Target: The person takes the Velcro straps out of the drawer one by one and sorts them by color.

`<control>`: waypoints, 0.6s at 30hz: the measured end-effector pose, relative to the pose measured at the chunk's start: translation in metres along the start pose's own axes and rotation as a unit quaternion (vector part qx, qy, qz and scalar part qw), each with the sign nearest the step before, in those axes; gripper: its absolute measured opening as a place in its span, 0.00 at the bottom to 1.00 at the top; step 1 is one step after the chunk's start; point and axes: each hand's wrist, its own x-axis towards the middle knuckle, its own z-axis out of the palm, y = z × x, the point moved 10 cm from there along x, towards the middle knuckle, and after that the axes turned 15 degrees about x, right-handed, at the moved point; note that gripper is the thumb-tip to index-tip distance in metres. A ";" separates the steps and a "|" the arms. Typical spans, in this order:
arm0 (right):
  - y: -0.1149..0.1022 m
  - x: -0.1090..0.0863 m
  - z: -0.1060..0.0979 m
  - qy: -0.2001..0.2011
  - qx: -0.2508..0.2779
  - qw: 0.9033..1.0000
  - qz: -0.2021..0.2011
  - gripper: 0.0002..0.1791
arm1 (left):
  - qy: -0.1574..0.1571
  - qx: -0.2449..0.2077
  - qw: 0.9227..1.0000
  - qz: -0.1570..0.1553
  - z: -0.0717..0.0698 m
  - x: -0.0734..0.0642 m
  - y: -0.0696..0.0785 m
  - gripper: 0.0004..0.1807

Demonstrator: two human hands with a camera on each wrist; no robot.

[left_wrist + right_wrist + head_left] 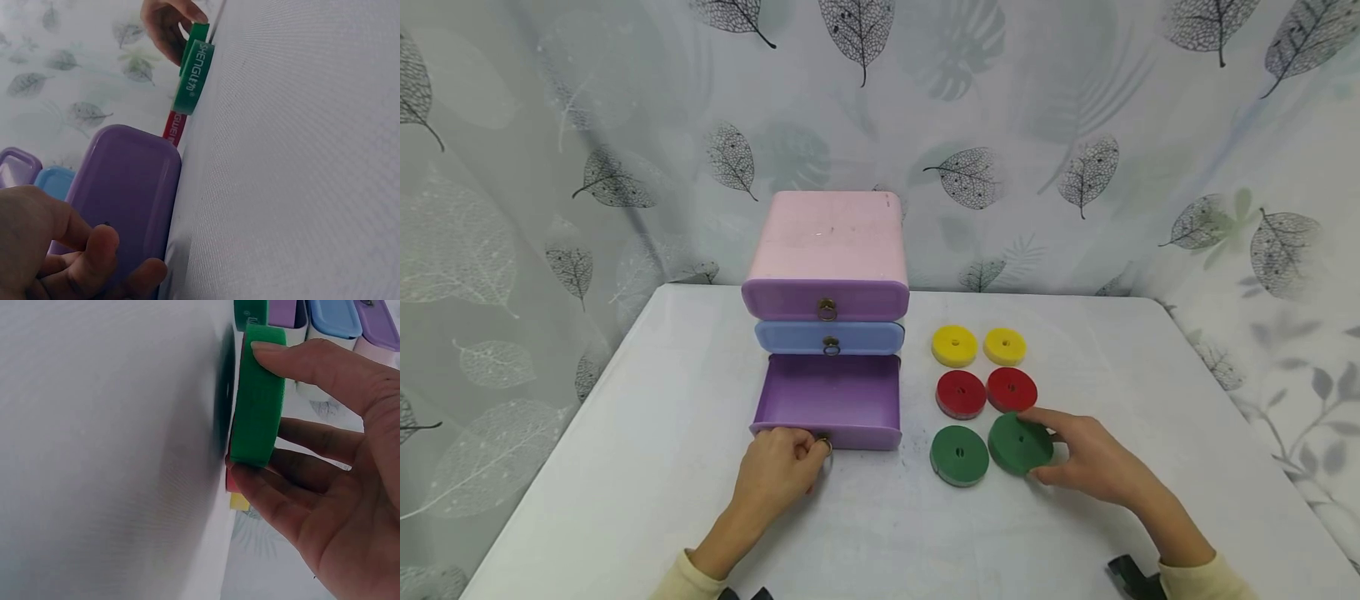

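At the pulled-out bottom purple drawer (827,404), my left hand (778,471) pinches the small ring pull (826,444) on its front. In the left wrist view, curled fingers (100,253) partly hide that pull. My right hand (1086,458) grips a green ribbon roll (1021,443) by its edge, thumb on one side and fingers on the other. The right wrist view shows this roll (259,400) slightly off the table. Beside it lies a second green ribbon roll (959,456), flat on the table.
Two red rolls (961,394) and two yellow rolls (955,346) lie in rows behind the green ones. Above the open drawer, the pink cabinet (835,237) has a blue drawer (830,337) and a purple top drawer (790,300). Leaf-patterned curtain (1037,125) hangs behind the white table (880,533).
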 end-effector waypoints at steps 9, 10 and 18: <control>0.002 -0.004 0.004 0.002 -0.012 1.000 0.005 0.42 | 0.002 0.003 1.000 0.010 -0.001 0.000 0.004 0.22; 0.002 -0.004 0.004 0.003 -0.016 1.000 0.005 0.43 | 0.005 0.004 1.000 0.012 -0.002 0.000 0.004 0.22; 0.000 -0.003 0.006 0.001 -0.033 0.999 0.010 0.43 | 0.003 -0.007 1.000 0.013 -0.003 0.000 0.005 0.22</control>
